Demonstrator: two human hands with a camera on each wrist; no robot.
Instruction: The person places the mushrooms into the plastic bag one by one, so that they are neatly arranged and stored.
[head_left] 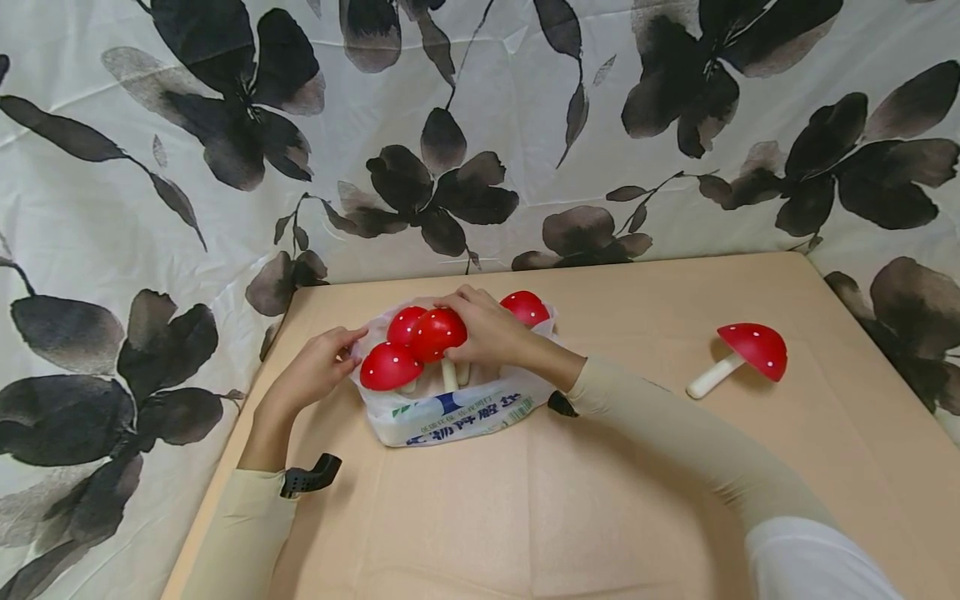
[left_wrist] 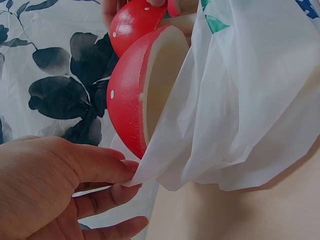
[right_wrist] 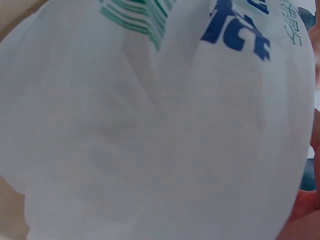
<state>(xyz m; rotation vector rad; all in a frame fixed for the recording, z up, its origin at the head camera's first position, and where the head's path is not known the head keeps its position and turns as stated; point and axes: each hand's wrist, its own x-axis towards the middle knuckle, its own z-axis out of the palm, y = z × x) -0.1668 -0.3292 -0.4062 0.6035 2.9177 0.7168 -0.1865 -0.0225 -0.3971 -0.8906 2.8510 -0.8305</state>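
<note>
A white plastic bag (head_left: 442, 421) with blue and green print lies on the table, several red mushrooms with white dots and pale stems in its mouth. With thumb and fingertips my left hand (head_left: 318, 364) pinches the bag's left edge, seen closely in the left wrist view beside a mushroom cap (left_wrist: 127, 100). My right hand (head_left: 491, 329) grips a mushroom (head_left: 438, 335) by its cap over the bag's opening, its stem pointing down. Two more mushrooms (head_left: 390, 367) sit at its left, and another cap (head_left: 525, 308) shows behind the right hand. The bag's side (right_wrist: 165, 135) fills most of the right wrist view.
A single mushroom (head_left: 753, 354) lies on its side at the right of the tan-covered table (head_left: 480, 525). Behind and left of the table hangs a white cloth (head_left: 525, 192) with dark flowers. A black strap (head_left: 311, 477) is on the left wrist.
</note>
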